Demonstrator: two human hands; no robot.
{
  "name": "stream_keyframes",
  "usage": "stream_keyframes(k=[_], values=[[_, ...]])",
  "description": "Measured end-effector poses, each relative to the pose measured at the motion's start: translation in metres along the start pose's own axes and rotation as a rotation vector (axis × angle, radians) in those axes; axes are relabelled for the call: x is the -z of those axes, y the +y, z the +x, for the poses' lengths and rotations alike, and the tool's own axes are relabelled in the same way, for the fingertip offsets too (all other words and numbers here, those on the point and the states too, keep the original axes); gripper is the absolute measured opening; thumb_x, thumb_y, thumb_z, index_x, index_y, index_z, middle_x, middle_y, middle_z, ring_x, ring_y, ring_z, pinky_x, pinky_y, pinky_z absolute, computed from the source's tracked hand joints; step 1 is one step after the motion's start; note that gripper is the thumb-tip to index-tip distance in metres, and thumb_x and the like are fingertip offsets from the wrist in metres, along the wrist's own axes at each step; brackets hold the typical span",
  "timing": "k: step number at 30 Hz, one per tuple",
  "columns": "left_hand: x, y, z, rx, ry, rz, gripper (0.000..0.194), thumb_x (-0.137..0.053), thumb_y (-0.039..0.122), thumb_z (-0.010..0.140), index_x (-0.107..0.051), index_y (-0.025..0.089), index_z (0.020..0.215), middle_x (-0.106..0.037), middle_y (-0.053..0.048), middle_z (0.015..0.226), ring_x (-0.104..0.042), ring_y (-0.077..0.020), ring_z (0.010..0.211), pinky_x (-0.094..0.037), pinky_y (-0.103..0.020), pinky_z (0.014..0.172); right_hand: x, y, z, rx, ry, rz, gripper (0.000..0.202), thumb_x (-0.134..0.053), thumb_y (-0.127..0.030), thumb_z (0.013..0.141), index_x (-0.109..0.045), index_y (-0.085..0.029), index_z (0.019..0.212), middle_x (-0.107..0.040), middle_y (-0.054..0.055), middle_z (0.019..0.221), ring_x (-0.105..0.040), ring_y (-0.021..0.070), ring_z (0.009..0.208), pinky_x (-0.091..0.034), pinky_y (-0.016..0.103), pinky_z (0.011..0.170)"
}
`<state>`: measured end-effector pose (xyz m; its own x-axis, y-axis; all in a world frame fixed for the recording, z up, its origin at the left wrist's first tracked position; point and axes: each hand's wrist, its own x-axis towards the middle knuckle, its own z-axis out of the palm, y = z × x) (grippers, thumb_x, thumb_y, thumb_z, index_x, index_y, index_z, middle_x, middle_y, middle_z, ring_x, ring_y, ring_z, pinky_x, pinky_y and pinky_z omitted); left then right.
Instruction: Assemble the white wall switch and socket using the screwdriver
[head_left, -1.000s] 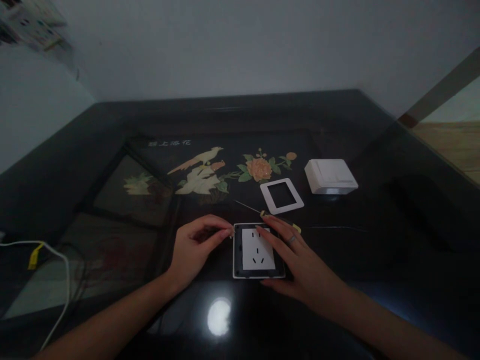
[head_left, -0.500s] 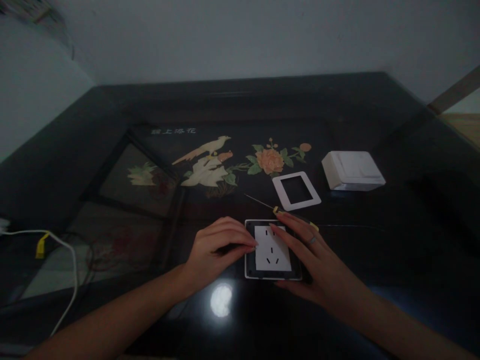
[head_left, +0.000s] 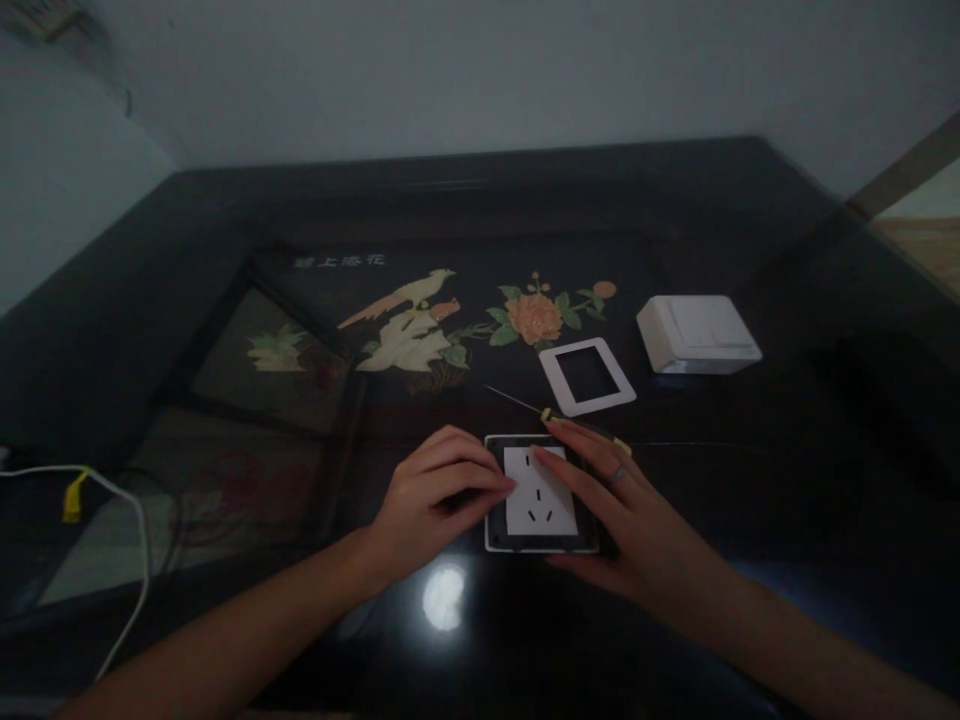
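Note:
A white wall socket [head_left: 559, 505] with a dark surround lies face up on the glossy black table [head_left: 720, 560]. My left hand [head_left: 444, 488] is at its left side, thumb and forefinger pinched together over the dark border. Whatever sits between those fingertips is too small to make out. Around the socket's right side curves my right hand [head_left: 630, 525], its forefinger on the face near the top and its thumb by the lower edge. Just beyond the right fingers lies a screwdriver [head_left: 547, 413] with a black and yellow handle, partly hidden by them.
Behind the screwdriver lies a white cover frame [head_left: 624, 386]. A white box-shaped switch unit [head_left: 701, 335] stands farther right. At the left runs a white cable [head_left: 144, 540] with a yellow tag [head_left: 73, 497]. Bird and flower pictures [head_left: 534, 318] decorate the tabletop.
The whole view has shifted slightly, so everything sits a little farther left and up. Both hands keep nearly the same pose at the socket.

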<state>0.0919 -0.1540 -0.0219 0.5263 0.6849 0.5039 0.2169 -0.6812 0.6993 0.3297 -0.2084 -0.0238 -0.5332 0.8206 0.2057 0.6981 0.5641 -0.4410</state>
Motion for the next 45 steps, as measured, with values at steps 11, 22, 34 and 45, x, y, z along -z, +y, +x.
stream_keyframes(k=[11, 22, 34, 45], values=[[0.0018, 0.0002, -0.0002, 0.062, -0.041, -0.015, 0.010, -0.069, 0.012, 0.086, -0.072, 0.020, 0.090, -0.066, -0.004, 0.087, -0.062, -0.0164, 0.084, -0.053, -0.029, 0.073, 0.0009, -0.0012, 0.0001, -0.011, -0.005, 0.020, 0.075, -0.069, -0.029, 0.083, -0.034, -0.019, 0.148, -0.035, 0.020, 0.155, -0.032, 0.0352, 0.145, -0.042, 0.060, 0.108], [0.0037, 0.0024, 0.0020, 0.261, -0.099, -0.170, 0.008, -0.072, 0.013, 0.082, -0.074, 0.020, 0.085, -0.060, -0.003, 0.091, -0.061, -0.0144, 0.085, -0.054, -0.025, 0.076, 0.0025, -0.0014, 0.0009, 0.000, -0.011, 0.018, 0.078, -0.072, -0.027, 0.080, -0.034, -0.018, 0.147, -0.035, 0.021, 0.154, -0.031, 0.0352, 0.144, -0.043, 0.059, 0.108], [0.0047, 0.0012, 0.0014, 0.366, -0.104, -0.197, 0.005, -0.072, 0.018, 0.082, -0.073, 0.022, 0.082, -0.056, -0.003, 0.092, -0.058, -0.0155, 0.084, -0.054, -0.029, 0.075, 0.0020, -0.0008, -0.0002, -0.023, -0.026, 0.045, 0.077, -0.070, -0.033, 0.082, -0.033, -0.022, 0.150, -0.034, 0.018, 0.156, -0.031, 0.0355, 0.145, -0.040, 0.061, 0.109], [0.0039, 0.0006, 0.0016, 0.362, -0.099, -0.191, 0.009, -0.064, 0.018, 0.089, -0.071, 0.023, 0.086, -0.055, -0.002, 0.091, -0.058, -0.0144, 0.086, -0.051, -0.026, 0.077, 0.0032, -0.0019, 0.0015, 0.011, -0.020, 0.017, 0.079, -0.074, -0.027, 0.079, -0.034, -0.018, 0.147, -0.035, 0.022, 0.153, -0.030, 0.0356, 0.144, -0.042, 0.060, 0.108]])
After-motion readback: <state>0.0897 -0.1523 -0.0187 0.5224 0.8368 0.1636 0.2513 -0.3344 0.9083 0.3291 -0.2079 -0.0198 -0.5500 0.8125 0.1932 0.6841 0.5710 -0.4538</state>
